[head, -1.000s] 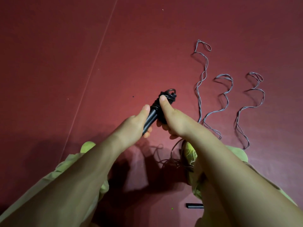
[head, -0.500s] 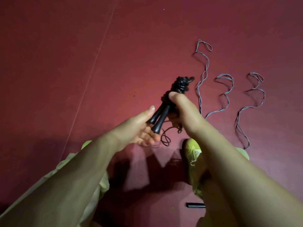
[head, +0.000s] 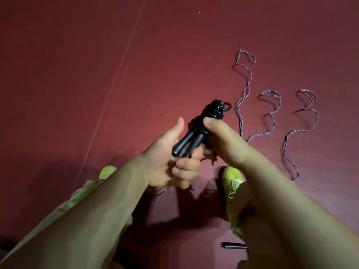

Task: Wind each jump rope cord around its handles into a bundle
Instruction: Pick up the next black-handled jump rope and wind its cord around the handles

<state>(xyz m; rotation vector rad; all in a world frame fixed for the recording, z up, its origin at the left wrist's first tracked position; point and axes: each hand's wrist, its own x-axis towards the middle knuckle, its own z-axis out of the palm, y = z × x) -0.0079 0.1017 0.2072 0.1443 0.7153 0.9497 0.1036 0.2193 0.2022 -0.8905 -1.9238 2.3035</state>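
Observation:
A black jump rope bundle (head: 204,121) is held above the red floor, its two black handles side by side with the cord wound round their upper part and a small loop sticking out at the top. My left hand (head: 171,160) grips the lower ends of the handles, thumb raised. My right hand (head: 223,140) grips the wound part, its thumb pressed on the coils. A short tail of cord hangs below the hands. Three grey jump rope cords (head: 243,90) (head: 272,113) (head: 303,129) lie in wavy lines on the floor to the right.
My yellow-green shoes (head: 232,179) (head: 107,170) stand on the red floor (head: 77,74) under the hands. One black handle (head: 234,245) lies near the bottom edge. A thin pale seam line (head: 116,82) crosses the floor at the left.
My left hand has closed round the lower ends of the handles, which it only touched before. The hanging cord loop has shortened and the bundle sits more upright.

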